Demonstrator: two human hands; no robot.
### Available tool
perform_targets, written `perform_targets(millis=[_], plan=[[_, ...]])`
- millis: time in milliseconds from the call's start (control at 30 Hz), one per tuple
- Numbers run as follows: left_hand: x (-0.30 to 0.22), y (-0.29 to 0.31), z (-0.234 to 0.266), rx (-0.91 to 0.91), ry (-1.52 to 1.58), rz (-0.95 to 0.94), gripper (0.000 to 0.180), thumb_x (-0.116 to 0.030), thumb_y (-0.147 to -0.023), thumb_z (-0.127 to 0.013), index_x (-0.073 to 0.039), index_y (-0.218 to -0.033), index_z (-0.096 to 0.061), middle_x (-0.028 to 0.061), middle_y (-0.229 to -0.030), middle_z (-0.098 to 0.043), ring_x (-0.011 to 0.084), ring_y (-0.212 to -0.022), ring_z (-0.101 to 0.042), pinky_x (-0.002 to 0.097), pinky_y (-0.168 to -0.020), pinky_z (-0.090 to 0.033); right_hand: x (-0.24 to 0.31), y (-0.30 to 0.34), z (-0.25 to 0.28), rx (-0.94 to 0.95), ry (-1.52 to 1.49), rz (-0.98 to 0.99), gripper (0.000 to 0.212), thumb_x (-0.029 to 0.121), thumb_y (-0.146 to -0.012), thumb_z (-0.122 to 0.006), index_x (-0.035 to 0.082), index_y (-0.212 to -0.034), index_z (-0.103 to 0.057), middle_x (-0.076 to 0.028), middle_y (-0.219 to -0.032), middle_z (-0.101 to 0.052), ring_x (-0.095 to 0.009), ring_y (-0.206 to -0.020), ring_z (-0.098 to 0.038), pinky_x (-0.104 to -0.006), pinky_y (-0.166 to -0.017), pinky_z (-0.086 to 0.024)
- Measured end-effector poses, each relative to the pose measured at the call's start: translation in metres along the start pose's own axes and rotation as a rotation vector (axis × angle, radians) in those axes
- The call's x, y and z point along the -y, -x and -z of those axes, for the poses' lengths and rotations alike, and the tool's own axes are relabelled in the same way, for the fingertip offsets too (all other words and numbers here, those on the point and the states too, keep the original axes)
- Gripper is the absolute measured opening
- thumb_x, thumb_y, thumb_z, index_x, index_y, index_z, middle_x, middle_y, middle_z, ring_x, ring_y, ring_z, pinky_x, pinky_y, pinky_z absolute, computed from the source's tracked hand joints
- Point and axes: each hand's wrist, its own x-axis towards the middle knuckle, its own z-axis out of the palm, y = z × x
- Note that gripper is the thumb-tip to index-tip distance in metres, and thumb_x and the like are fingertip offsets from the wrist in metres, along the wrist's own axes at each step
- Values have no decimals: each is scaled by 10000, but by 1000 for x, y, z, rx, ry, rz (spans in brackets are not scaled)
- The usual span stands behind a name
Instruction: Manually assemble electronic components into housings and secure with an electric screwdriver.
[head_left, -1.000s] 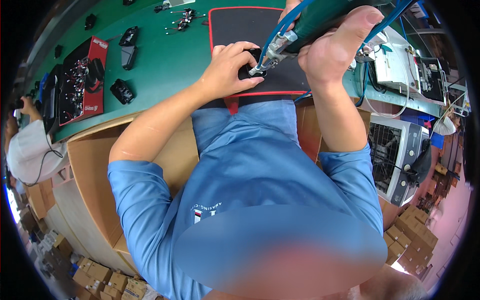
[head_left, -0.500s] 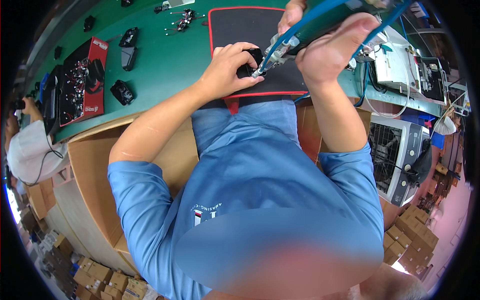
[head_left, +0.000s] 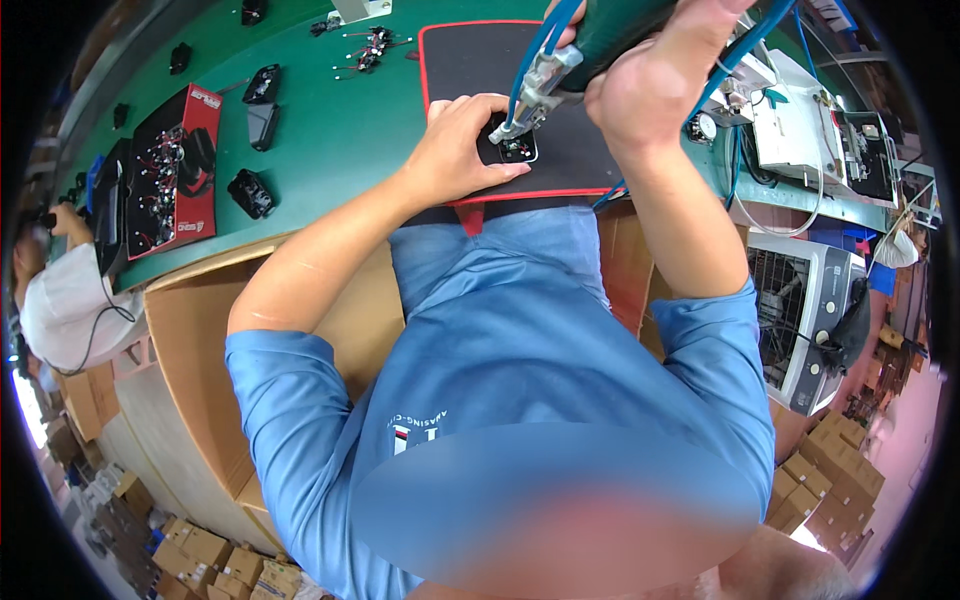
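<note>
My left hand (head_left: 455,150) is closed around a small black plastic housing (head_left: 519,152), thumb along its near edge and fingers at its far left. Small electronic parts show inside the housing. It lies on a black mat (head_left: 560,170) with red edging. My right hand (head_left: 650,95) grips an air-fed screwdriver (head_left: 545,85) with a dark green body, a metal head and blue hoses. The tool is tilted down to the left, its narrow tip over the housing's upper left part. Whether the tip touches a screw is too small to tell.
On the green bench to the left are several black housings (head_left: 251,193) and a red box (head_left: 203,120) with wired parts. More wired parts (head_left: 372,52) lie beyond the mat. White machinery (head_left: 785,130) and hoses stand right. Another person (head_left: 70,290) works at far left.
The screwdriver tip has shifted left and up, from the housing's near side to its upper left. More of the housing's inside shows. My left hand stays on it.
</note>
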Motion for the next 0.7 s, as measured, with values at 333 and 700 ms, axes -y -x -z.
perform_targets(millis=[333,700], plan=[[6,2,-3,-13,9,-50,701,-318,-692,-934,-105,-1268,-597,61,-1118,-671,266,-1030,-616,395,-915,-379,-19,10,9,47,-34,-85,991,861,-948,-211,-23,-1188,-589,-39,-688,-591,-127,-569,-555,-250,-534,-450],[9,0,-2,-6,2,-40,711,-340,-696,-932,-89,-1271,-600,78,-1185,-654,290,-1081,-604,400,-919,-390,-44,2,18,67,20,2,915,840,-954,-309,-7,-1129,-607,-33,-756,-611,-122,-591,-578,-242,-532,-466]])
